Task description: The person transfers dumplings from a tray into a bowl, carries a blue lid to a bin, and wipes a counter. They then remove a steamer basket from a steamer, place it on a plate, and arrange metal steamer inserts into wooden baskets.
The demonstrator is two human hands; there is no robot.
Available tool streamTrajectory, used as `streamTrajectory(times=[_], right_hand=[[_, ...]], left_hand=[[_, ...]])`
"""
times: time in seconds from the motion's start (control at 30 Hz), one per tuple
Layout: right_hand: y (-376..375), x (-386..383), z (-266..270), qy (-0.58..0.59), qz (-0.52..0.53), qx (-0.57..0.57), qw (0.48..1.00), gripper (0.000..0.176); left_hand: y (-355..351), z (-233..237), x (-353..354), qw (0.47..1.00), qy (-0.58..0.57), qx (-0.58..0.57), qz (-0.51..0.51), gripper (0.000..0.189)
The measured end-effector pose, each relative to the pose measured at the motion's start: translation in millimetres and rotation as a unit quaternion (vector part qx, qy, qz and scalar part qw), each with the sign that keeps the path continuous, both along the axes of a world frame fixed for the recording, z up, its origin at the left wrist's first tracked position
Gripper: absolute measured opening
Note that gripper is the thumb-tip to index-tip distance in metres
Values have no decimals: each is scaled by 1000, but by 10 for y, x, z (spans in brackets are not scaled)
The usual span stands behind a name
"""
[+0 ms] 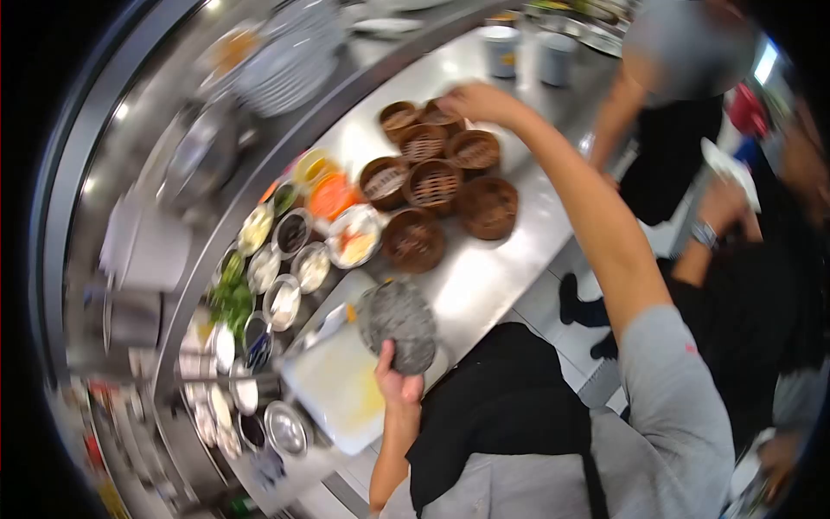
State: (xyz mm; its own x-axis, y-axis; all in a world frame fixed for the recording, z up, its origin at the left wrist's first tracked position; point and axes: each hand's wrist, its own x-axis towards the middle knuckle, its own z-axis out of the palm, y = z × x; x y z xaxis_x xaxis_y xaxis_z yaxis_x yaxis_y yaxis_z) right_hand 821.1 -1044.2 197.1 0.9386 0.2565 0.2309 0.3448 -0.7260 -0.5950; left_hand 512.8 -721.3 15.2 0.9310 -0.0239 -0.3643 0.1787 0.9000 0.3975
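My left hand (399,386) grips a round, mottled grey plate (399,324) by its near edge, thumb on top. The plate is held over the far edge of a white cutting board (333,394) with a yellowish stain. With the arm stretched out, my right hand (475,104) is at the rim of a small bamboo steamer basket (441,115) in the back of a group. Blur hides how its fingers are set, so a grip on the basket cannot be made out. Several more open bamboo steamers (432,183) stand close together on the steel counter (471,290).
Bowls of ingredients line the counter's left side, among them orange shreds (333,197) and green leaves (233,303). A knife (333,324) lies at the cutting board. White canisters (501,52) stand at the back. Stacked plates (290,65) sit beyond a ledge. Other people stand at right.
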Motion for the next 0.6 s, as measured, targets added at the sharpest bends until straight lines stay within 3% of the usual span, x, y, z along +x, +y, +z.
streamTrajectory(times=[0.03, 0.07, 0.1, 0.13, 0.17, 0.23, 0.3, 0.37, 0.43, 0.5, 0.57, 0.6], right_hand=[[313, -605, -18, 3, 14, 96, 995, 33], [489, -893, -231, 96, 58, 74, 991, 30], [647, -1286, -480, -1, 187, 105, 977, 44], [828, -1593, -771, 78, 188, 117, 972, 53], [1013, -1970, -827, 256, 157, 198, 933, 63], [1322, -2340, -1127, 128, 104, 135, 977, 67], [1453, -2459, -1280, 205, 41, 192, 959, 67], [1437, -2511, -1285, 158, 39, 176, 971, 56], [1378, -2507, -1210, 335, -47, 256, 906, 47], [1297, -2486, -1364, 276, -55, 257, 924, 45], [1212, -2421, -1304, 260, -116, 385, 878, 49], [1169, -2385, -1270, 261, -116, 382, 879, 49]], left_hand=[[-36, 57, 12, 1000, 21, -5, 12, 48], [-45, 83, 26, 999, 30, -12, 20, 48], [-41, 85, 24, 999, 40, -19, 21, 49], [-25, 20, 28, 999, 35, -36, 22, 51], [-41, 103, 25, 998, 24, -50, 2, 51], [-54, 103, 9, 998, 43, -38, 10, 52], [-44, 14, -23, 999, 34, -34, -7, 53], [-60, -27, -65, 998, 35, -45, -11, 53], [-72, -21, -98, 997, 36, -67, -19, 52], [-47, -60, -95, 996, 37, -76, -29, 52], [15, -110, -98, 995, 35, -81, -41, 52], [43, -144, -100, 995, 41, -80, -47, 53]])
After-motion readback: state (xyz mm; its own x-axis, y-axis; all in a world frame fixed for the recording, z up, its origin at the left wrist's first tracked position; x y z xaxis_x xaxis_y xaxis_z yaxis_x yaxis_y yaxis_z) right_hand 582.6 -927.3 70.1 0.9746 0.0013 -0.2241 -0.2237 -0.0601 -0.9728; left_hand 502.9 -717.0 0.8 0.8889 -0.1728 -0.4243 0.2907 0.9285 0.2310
